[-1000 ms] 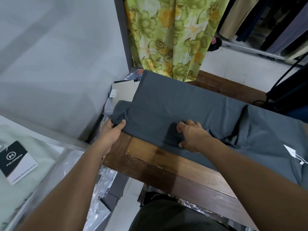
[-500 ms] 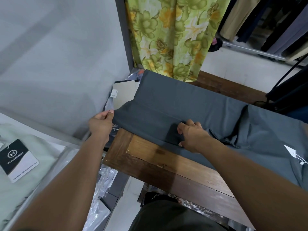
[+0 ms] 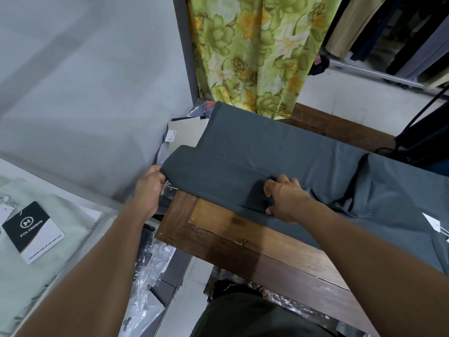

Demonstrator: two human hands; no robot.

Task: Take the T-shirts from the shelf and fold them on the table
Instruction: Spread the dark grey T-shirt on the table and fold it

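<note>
**Grey T-shirt spread on table, both hands on its left folded part**

Dark grey T-shirt [image 3: 291, 152] lies spread across wooden table [image 3: 243, 242], running from far left edge to right side of frame. Left end is folded over into a narrower flap that overhangs the table's left edge. Left hand [image 3: 148, 188] pinches the flap's left corner, just off the table edge, fingers curled on the cloth. Right hand [image 3: 284, 200] is on the near hem mid-flap, fingers bent and bunching the fabric under them, thumb at the cloth's near edge. White hang tag [image 3: 435, 222] sits on the shirt at far right.

Green floral curtain [image 3: 255, 52] hangs behind table's far side. Pale green bagged shirt [image 3: 29, 276] with black-and-white label [image 3: 32, 231] lies near left. Cardboard sheet [image 3: 187, 135] is wedged beside the table at far left. Clear plastic bags [image 3: 148, 288] are piled below near left. Hanging clothes [image 3: 388, 27] are at far right.
</note>
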